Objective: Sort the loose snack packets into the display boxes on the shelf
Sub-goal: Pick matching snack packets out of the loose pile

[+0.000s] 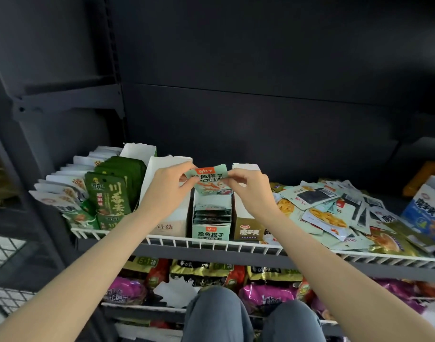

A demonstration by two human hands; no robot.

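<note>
From the head view, the left hand (167, 187) hides most of a white display box (172, 219); its contents cannot be seen. Left hand and right hand (251, 191) each pinch a side of a mint-green snack packet (209, 181), held just above the mint-green display box (211, 224), which holds dark packets. Loose packets (335, 213) lie heaped on the right of the shelf (236, 245).

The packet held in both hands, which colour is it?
The packet is pale mint green with an orange-red label at its top, seen in the head view.
</note>
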